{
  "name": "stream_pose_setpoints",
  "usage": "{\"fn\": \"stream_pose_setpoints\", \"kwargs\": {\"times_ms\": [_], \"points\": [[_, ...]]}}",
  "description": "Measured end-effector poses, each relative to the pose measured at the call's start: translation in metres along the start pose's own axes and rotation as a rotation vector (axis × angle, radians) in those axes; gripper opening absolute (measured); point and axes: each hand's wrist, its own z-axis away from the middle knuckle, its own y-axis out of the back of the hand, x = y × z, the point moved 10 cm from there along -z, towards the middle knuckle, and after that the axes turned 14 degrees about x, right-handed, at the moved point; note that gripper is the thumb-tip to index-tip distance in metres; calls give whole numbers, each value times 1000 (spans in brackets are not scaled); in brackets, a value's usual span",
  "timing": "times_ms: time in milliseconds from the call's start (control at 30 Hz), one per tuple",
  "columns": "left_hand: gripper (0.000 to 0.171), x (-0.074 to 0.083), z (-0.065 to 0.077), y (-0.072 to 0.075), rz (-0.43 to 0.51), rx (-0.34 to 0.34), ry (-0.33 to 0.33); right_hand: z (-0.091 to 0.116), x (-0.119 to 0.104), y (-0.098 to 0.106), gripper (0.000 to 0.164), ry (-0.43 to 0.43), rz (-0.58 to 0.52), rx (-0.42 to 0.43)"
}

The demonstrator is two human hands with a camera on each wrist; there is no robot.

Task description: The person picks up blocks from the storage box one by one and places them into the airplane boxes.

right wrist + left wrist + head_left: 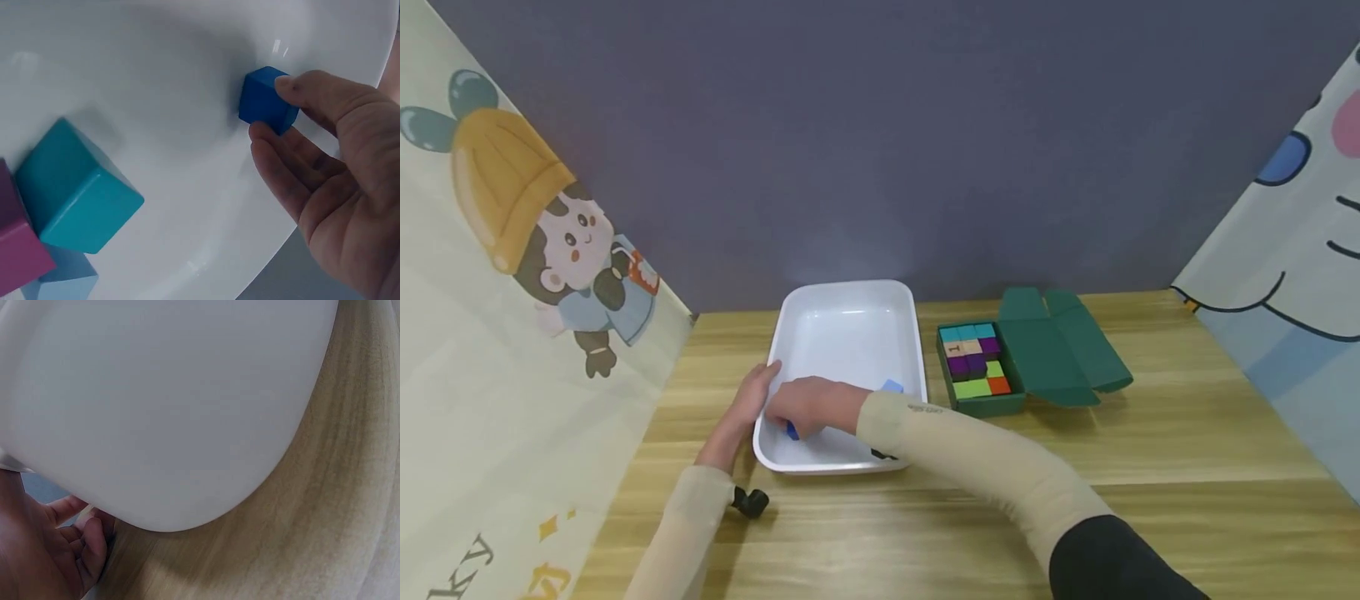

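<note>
A white tray (pixel 850 333) lies on the wooden table. At its left side my left hand (pixel 748 400) holds the rim, thumb over the edge and fingers curled against the outer wall. My right hand (pixel 350 169) reaches across into the tray's near left part and pinches a blue block (pixel 262 100) between thumb and fingertips. Whether that block touches the tray floor, I cannot tell. Elsewhere in the tray sit a teal block (pixel 87 194), a magenta block (pixel 22 250) and a light blue block (pixel 65 275), close together; the right forearm hides most of this group in the head view.
To the right of the tray stands a green box (pixel 988 407) holding several coloured blocks in rows. Its lid (pixel 1060 350) is folded open to the right. A dark grey wall (pixel 880 150) rises behind the table, and printed curtains (pixel 467 333) border both sides.
</note>
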Motion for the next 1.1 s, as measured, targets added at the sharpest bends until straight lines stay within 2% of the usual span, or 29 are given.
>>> {"fn": "stream_pose_setpoints", "kwargs": {"times_ms": [133, 267, 367, 533, 700, 833, 933, 1100], "points": [[66, -4, 1, 0, 2, -5, 15, 11, 1, 6, 18, 6, 26, -13], [65, -4, 1, -1, -1, -16, 5, 27, 13, 17, 26, -17, 36, -29], [66, -3, 1, -3, -3, -32, -6, 43, 23, 30, 29, -28, 37, -22], [69, -7, 0, -3, -14, -30, 18, 77, 44, 59, 32, -56, 50, 23], [72, -7, -2, -2, -39, -20, 27, 119, 73, 85, 30, -98, 64, 76], [71, -4, 0, -2, -51, -26, 19, 153, 102, 97, 27, -128, 71, 126], [68, -3, 0, -1, -42, -18, 23, 175, 124, 100, 27, -154, 68, 153], [67, 1, 3, -2, -33, -25, 28, 211, 158, 94, 31, -209, 56, 170]]}}
